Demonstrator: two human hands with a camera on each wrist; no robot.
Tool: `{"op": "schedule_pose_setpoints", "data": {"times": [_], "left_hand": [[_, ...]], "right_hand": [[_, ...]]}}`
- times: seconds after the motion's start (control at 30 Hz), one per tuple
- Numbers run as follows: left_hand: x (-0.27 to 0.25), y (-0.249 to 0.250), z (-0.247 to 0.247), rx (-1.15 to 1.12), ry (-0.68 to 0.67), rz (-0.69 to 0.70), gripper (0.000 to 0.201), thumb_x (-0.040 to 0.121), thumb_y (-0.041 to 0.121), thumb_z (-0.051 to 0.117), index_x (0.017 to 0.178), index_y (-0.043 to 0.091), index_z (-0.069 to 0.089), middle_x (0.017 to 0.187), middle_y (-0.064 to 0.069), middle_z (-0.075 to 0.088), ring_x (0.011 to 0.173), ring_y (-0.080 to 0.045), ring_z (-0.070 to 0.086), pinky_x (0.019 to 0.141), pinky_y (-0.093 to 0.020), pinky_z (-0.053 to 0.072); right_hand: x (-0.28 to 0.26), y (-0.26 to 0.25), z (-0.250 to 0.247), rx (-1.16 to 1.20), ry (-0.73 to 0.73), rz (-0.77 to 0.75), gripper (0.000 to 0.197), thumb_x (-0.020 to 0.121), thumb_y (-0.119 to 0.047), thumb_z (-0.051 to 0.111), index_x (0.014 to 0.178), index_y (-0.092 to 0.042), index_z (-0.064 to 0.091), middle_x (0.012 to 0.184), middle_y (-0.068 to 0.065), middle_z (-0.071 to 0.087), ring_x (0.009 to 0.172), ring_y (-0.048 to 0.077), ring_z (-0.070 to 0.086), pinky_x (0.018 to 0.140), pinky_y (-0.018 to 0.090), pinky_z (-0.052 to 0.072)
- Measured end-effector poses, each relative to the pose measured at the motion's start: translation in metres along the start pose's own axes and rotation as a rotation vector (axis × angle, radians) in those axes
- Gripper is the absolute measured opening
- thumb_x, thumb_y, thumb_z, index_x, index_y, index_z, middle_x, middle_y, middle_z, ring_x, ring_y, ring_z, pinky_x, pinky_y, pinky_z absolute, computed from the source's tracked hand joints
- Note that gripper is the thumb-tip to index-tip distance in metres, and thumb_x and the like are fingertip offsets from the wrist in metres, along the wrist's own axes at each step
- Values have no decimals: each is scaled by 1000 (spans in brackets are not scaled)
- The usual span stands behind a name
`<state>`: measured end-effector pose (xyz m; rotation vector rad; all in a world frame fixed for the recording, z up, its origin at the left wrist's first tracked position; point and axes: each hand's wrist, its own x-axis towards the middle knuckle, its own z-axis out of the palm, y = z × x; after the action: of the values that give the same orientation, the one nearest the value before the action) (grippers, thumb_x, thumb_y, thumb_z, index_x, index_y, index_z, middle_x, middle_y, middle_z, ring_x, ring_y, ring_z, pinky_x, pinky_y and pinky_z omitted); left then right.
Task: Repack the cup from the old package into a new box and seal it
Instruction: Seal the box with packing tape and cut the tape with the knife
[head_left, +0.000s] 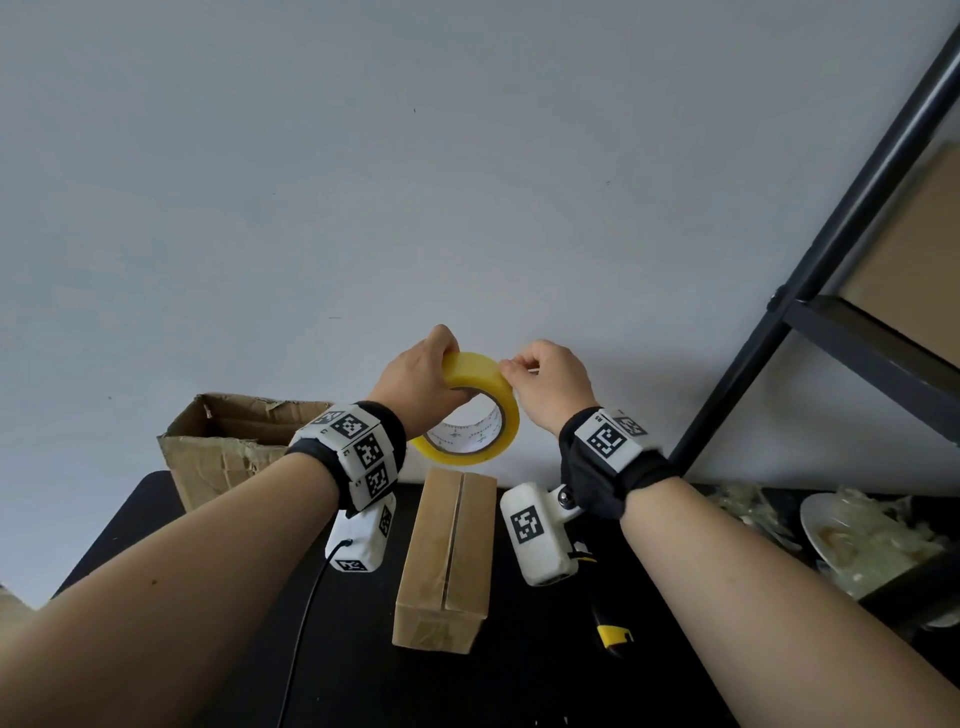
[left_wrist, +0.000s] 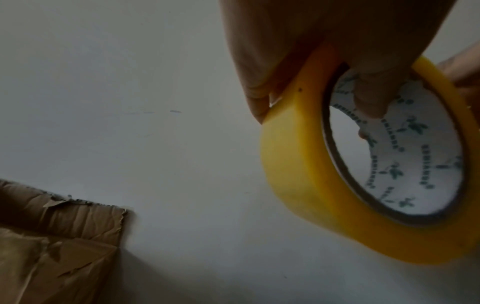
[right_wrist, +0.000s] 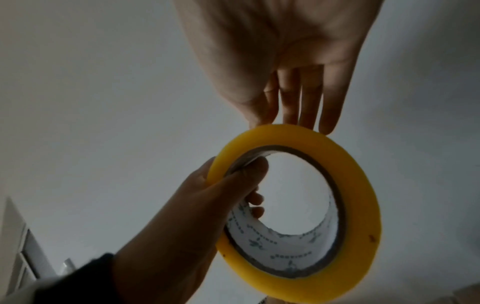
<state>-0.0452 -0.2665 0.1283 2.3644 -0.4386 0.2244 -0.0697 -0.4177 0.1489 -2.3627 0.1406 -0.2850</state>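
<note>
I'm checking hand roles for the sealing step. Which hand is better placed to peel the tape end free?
Right. The right hand has its fingertips on the outer rim of the tape roll, while the left hand grips the roll through its core, steadying it above the closed box.

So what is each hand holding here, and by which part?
The left hand grips the yellow tape roll through its core, thumb on the outer face. The right hand touches the roll's outer rim with its fingertips; a pinched tape end cannot be told.
</note>
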Motion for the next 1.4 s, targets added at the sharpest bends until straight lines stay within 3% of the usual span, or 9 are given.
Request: {"op": "schedule_pose_setpoints", "data": {"times": [0.23, 0.4, 0.63, 0.8, 0.9, 1.0, 1.1, 1.27, 1.4], "left_hand": [[0, -4, -7, -60, 23, 57, 34, 81, 29, 71, 95, 19, 41, 83, 2, 54, 74, -19, 49, 58, -25, 34], [-3, -6, -6, -117, 66, 66, 34, 80, 24, 71, 98, 14, 44, 86, -3, 57, 75, -22, 51, 63, -28, 37], [0, -12, -5, -112, 111, 95, 36, 80, 24, 72, 103, 12, 47, 89, 0, 56, 76, -21, 52, 64, -28, 37], [1, -17, 0, -111, 141, 82, 42, 80, 27, 73, 107, 10, 46, 89, -1, 54, 76, -23, 50, 64, -28, 36], [-1, -20, 2, -98, 132, 57, 45, 80, 30, 73, 109, 9, 45, 89, -1, 52, 75, -22, 49, 64, -28, 34], [0, -28, 2, -31, 65, 5, 47, 80, 32, 72, 111, 10, 44, 91, -1, 54, 79, -24, 52, 65, -29, 38], [0, -32, 0, 28, -97, -13, 49, 77, 32, 73, 115, 19, 44, 99, 1, 59, 91, -22, 58, 76, -34, 48], [-2, -11, 7, 126, -336, 40, 48, 71, 23, 73, 114, 23, 52, 101, 5, 58, 98, -19, 57, 85, -36, 49], [-4, -13, 15, -2, -335, -76, 41, 71, 13, 72, 108, 19, 56, 101, 4, 57, 97, -18, 58, 77, -30, 49]], "right_hand": [[9, 5, 4, 141, -7, 90, 22, 91, -26, 58, 71, -23, 49, 91, 9, 69, 88, 31, 67, 82, 48, 55], [11, 6, -2, 454, 47, 258, 17, 96, -15, 51, 79, -13, 49, 85, 17, 71, 81, 34, 70, 79, 45, 58], [9, -2, -16, 686, -8, 334, 13, 102, -12, 41, 91, -5, 45, 77, 17, 68, 66, 25, 67, 70, 33, 59], [5, -7, -22, 880, -23, 382, 13, 104, -10, 34, 115, -4, 37, 97, 26, 66, 76, 29, 66, 66, 30, 55], [3, -8, -26, 951, -34, 405, 11, 104, -10, 34, 111, -3, 38, 98, 27, 65, 81, 30, 65, 67, 31, 55], [5, -9, -26, 762, -11, 329, 15, 100, -11, 44, 86, -7, 48, 92, 19, 67, 78, 26, 65, 70, 35, 57], [7, -10, -25, 582, 32, 232, 18, 92, -10, 58, 74, -11, 53, 74, 10, 62, 62, 19, 59, 61, 33, 57], [-3, -17, -17, 579, -142, 203, 10, 90, -11, 64, 85, -3, 59, 70, 13, 61, 58, 18, 60, 56, 25, 56], [-5, -11, -24, 624, -221, 290, 47, 87, -45, 63, 104, -2, 60, 92, 17, 71, 83, 26, 71, 75, 31, 59]]}}
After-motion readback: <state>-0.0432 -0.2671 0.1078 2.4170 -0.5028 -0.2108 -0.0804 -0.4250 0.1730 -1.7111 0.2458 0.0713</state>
